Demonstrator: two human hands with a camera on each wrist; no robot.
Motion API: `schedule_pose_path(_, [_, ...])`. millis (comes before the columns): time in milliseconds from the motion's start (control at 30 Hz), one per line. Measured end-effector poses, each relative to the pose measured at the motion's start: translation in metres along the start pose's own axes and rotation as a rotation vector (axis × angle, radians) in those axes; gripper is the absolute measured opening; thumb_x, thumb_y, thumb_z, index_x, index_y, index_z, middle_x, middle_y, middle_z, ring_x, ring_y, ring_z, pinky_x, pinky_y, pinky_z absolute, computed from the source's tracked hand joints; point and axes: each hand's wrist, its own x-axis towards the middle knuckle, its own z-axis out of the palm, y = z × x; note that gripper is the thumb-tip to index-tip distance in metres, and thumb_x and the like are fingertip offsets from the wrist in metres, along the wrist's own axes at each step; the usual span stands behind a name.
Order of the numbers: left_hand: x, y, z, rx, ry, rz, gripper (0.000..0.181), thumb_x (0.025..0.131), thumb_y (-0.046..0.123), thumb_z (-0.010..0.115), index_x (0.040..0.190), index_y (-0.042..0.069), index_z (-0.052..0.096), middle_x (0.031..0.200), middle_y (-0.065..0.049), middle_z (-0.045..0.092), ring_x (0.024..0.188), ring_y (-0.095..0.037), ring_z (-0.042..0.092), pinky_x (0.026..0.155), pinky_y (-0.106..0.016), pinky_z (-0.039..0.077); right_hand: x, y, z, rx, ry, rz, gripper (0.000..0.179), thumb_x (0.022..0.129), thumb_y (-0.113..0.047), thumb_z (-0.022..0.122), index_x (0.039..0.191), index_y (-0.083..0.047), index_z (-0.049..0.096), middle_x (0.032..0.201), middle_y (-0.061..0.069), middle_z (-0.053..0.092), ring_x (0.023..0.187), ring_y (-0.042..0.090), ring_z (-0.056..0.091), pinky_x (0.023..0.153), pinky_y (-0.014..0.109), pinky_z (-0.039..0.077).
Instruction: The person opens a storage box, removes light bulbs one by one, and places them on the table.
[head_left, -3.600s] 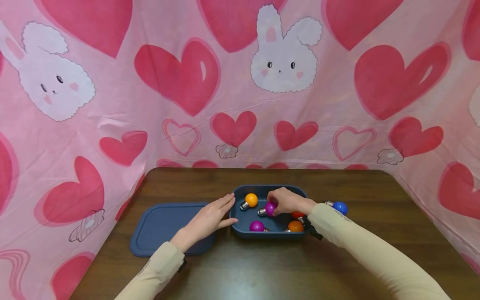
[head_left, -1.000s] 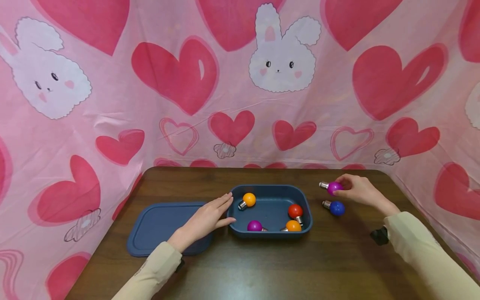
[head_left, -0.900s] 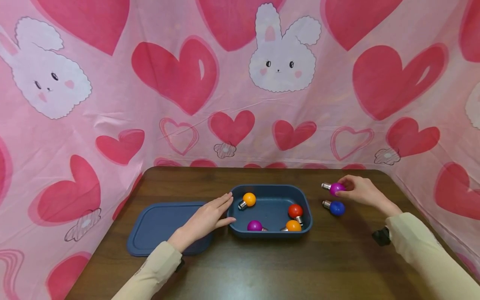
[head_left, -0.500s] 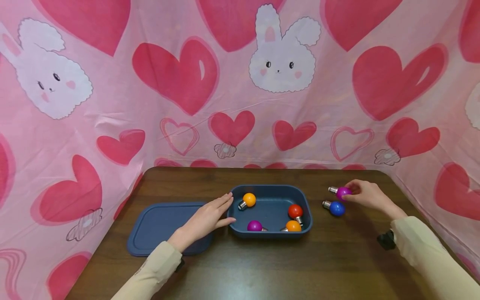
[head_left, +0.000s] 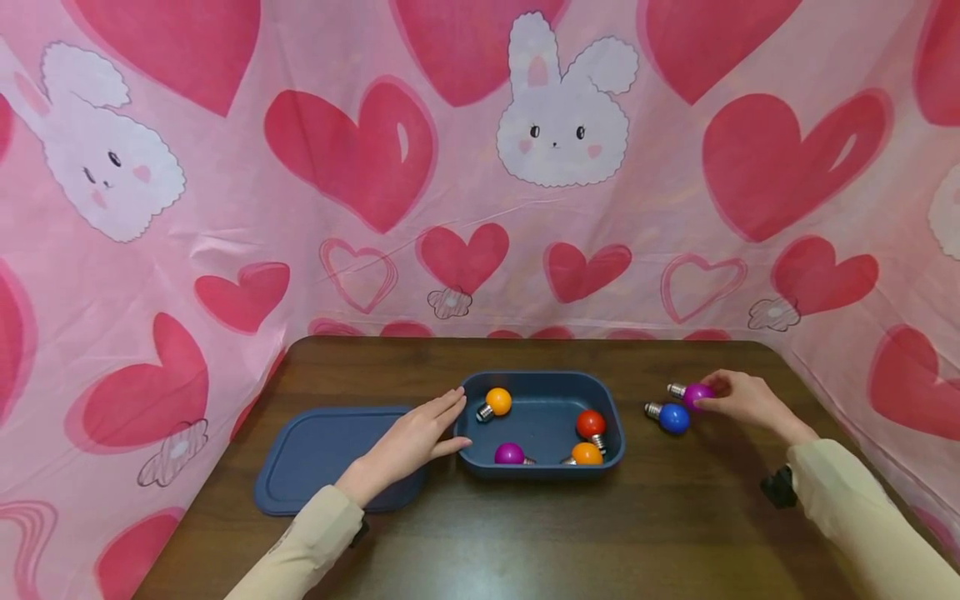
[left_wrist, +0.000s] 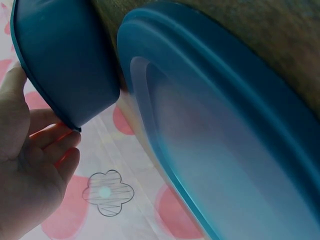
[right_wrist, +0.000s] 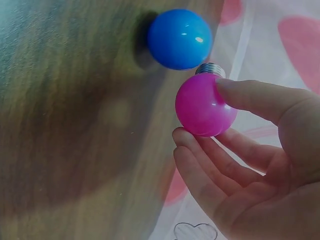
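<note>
My right hand [head_left: 750, 402] pinches a purple light bulb [head_left: 697, 397] by its globe, between thumb and fingers, at the right of the table. Its silver screw base points left and away from the palm. Just in front of it lies a blue light bulb [head_left: 674, 418], also seen in the right wrist view near the pinched purple bulb [right_wrist: 204, 106]. My left hand [head_left: 408, 437] rests with straight fingers at the left rim of a dark blue box [head_left: 540, 472]. In the left wrist view, the fingertips touch the box rim [left_wrist: 37, 92].
Inside the box lie a yellow-orange bulb [head_left: 498, 402], a red bulb [head_left: 590, 423], another purple bulb [head_left: 510, 453] and an orange bulb [head_left: 587, 453]. A flat blue lid [head_left: 322, 458] lies left of the box, partly under the left forearm. A heart-print cloth [head_left: 480, 167] hangs behind the table.
My right hand lifted the purple bulb out of the box, carried it right past the blue bulb, and lately lowered it beside that bulb. The left hand stayed at the box.
</note>
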Motion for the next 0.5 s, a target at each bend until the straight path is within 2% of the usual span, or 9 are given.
schedule_pose_path(300, [0.0, 0.0, 0.001, 0.0, 0.005, 0.004, 0.07, 0.094, 0.046, 0.063, 0.148, 0.005, 0.046, 0.157, -0.01, 0.043, 0.139, -0.031, 0.05, 0.107, -0.046, 0.05, 0.0, 0.016, 0.01, 0.034, 0.025, -0.017, 0.049, 0.079, -0.034, 0.079, 0.098, 0.009, 0.065, 0.087, 0.02, 0.07, 0.077, 0.028, 0.064, 0.067, 0.039, 0.052])
schedule_pose_path(433, [-0.001, 0.001, 0.0, -0.006, 0.003, -0.003, 0.071, 0.093, 0.047, 0.063, 0.148, 0.006, 0.045, 0.157, -0.01, 0.042, 0.139, -0.031, 0.05, 0.106, -0.046, 0.05, -0.002, 0.015, 0.011, 0.033, -0.011, 0.016, 0.049, 0.081, -0.032, 0.079, 0.101, 0.009, 0.065, 0.091, 0.022, 0.07, 0.082, 0.032, 0.065, 0.072, 0.043, 0.054])
schedule_pose_path(500, [-0.001, 0.0, 0.0, -0.005, -0.001, -0.009, 0.071, 0.093, 0.048, 0.063, 0.149, 0.007, 0.045, 0.158, -0.009, 0.042, 0.139, -0.03, 0.049, 0.107, -0.046, 0.049, -0.002, 0.014, 0.011, 0.023, -0.026, 0.033, 0.047, 0.082, -0.03, 0.078, 0.103, 0.01, 0.064, 0.093, 0.024, 0.07, 0.083, 0.033, 0.065, 0.072, 0.042, 0.054])
